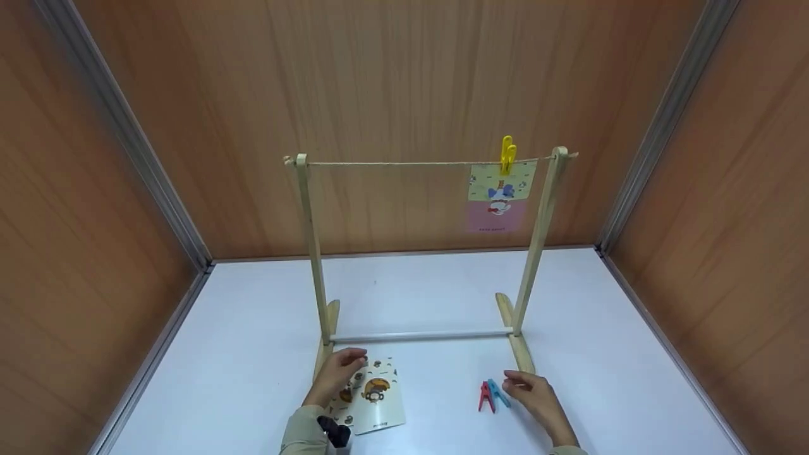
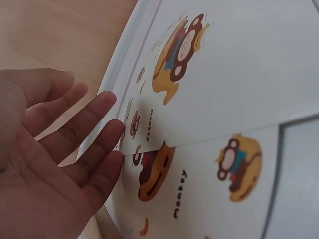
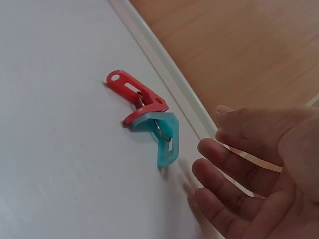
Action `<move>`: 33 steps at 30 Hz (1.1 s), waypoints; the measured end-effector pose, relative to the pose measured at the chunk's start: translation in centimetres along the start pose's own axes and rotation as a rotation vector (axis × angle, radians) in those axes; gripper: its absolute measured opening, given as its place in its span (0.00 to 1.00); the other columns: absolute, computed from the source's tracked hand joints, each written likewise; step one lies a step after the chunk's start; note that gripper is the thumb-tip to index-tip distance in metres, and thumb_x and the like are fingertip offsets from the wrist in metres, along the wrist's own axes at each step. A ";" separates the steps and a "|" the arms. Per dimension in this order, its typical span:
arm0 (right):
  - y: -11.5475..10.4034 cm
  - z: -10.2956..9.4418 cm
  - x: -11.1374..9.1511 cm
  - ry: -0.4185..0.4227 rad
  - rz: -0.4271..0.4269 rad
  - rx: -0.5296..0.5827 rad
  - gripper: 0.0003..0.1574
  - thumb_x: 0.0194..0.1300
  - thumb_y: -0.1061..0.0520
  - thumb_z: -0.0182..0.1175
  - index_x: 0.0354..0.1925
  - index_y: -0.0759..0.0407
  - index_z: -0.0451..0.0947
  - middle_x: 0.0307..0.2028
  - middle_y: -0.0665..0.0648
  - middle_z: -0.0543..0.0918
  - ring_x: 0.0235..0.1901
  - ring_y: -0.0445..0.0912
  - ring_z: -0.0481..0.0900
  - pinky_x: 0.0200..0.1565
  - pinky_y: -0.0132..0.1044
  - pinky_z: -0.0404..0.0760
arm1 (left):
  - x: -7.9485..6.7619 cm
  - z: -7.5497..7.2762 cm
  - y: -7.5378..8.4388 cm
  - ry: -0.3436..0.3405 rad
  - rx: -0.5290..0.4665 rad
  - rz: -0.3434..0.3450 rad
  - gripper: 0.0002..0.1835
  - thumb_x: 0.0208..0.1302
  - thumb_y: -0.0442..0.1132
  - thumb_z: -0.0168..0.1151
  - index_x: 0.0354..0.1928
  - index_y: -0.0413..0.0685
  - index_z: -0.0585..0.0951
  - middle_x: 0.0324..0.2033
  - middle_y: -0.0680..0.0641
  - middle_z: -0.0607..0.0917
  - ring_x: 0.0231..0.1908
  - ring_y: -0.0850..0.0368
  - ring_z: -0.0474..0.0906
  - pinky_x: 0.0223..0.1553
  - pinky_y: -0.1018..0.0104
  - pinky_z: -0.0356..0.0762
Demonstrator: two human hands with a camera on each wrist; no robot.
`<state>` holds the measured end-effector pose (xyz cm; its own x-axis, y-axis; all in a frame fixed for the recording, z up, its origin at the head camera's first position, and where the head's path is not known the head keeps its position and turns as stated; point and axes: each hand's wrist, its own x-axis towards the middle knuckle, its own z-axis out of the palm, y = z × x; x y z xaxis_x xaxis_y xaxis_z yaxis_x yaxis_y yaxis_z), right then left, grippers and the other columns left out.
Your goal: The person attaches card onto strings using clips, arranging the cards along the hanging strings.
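My left hand [image 1: 339,374] is over the left side of two overlapping white cards [image 1: 383,404] printed with brown monkeys, which lie on the table. In the left wrist view its fingers [image 2: 75,129] are loosely spread at the edge of a card [image 2: 239,74]; whether the fingertips touch it I cannot tell. Beside a red clothespin [image 1: 485,397] and a blue clothespin [image 1: 498,393] hovers my right hand [image 1: 534,399], holding nothing. The right wrist view has the red clothespin [image 3: 132,92] and blue clothespin [image 3: 169,139] against each other, apart from the relaxed fingers [image 3: 224,199].
A wooden frame [image 1: 536,253] stands behind the hands, with a string [image 1: 392,163] across its top. At the string's right end a yellow clothespin [image 1: 507,155] holds a green and pink card [image 1: 496,215]. A white bar [image 1: 420,336] joins the frame's feet. Wooden panels [image 1: 404,82] enclose the white table [image 1: 417,291].
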<state>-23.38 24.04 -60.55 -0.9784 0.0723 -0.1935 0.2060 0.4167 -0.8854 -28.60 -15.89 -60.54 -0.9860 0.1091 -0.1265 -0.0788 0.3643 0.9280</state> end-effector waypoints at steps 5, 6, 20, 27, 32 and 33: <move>0.7 -0.1 -0.2 -0.049 -0.022 -0.027 0.27 0.61 0.56 0.65 0.54 0.71 0.76 0.42 0.59 0.84 0.41 0.45 0.79 0.44 0.37 0.79 | 0.3 -0.1 0.0 -0.031 0.042 -0.006 0.17 0.67 0.37 0.58 0.55 0.37 0.77 0.48 0.42 0.82 0.49 0.51 0.79 0.53 0.54 0.77; 0.8 -0.1 -0.2 -0.053 -0.020 -0.030 0.27 0.60 0.56 0.66 0.54 0.71 0.76 0.42 0.59 0.84 0.41 0.45 0.80 0.45 0.38 0.79 | 0.3 -0.1 -0.1 -0.037 0.056 0.000 0.17 0.67 0.37 0.58 0.55 0.36 0.77 0.47 0.42 0.82 0.47 0.52 0.79 0.51 0.55 0.78; 1.5 0.2 -1.1 -0.069 -0.031 -0.123 0.32 0.53 0.53 0.71 0.53 0.69 0.78 0.39 0.55 0.81 0.37 0.44 0.74 0.39 0.34 0.74 | 1.0 -0.2 0.3 -0.076 0.203 -0.061 0.21 0.55 0.31 0.68 0.52 0.41 0.79 0.49 0.42 0.81 0.51 0.46 0.76 0.55 0.48 0.74; 2.2 0.7 -1.1 -0.057 -0.152 -0.126 0.33 0.50 0.51 0.74 0.50 0.68 0.80 0.38 0.55 0.79 0.37 0.43 0.74 0.41 0.34 0.74 | 0.9 -0.1 0.5 -0.085 0.245 -0.066 0.24 0.50 0.31 0.71 0.52 0.42 0.80 0.50 0.41 0.77 0.51 0.44 0.74 0.49 0.50 0.77; 2.4 1.1 -1.2 -0.023 -0.195 -0.113 0.33 0.47 0.48 0.75 0.48 0.66 0.81 0.35 0.53 0.78 0.35 0.42 0.73 0.40 0.35 0.74 | 1.0 0.0 0.2 -0.084 0.228 -0.059 0.23 0.49 0.30 0.72 0.51 0.42 0.80 0.48 0.41 0.75 0.48 0.46 0.73 0.43 0.55 0.80; 2.3 1.1 -1.2 -0.025 -0.184 -0.119 0.33 0.47 0.48 0.75 0.48 0.65 0.81 0.36 0.54 0.78 0.36 0.42 0.73 0.41 0.36 0.73 | 1.0 0.0 0.1 -0.081 0.228 -0.057 0.23 0.49 0.30 0.72 0.51 0.42 0.80 0.48 0.42 0.75 0.47 0.47 0.73 0.43 0.56 0.80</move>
<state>-21.75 23.88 -62.81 -0.9983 -0.0364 -0.0446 0.0188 0.5251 -0.8508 -29.60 -15.74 -60.55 -0.9650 0.1528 -0.2129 -0.0899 0.5701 0.8166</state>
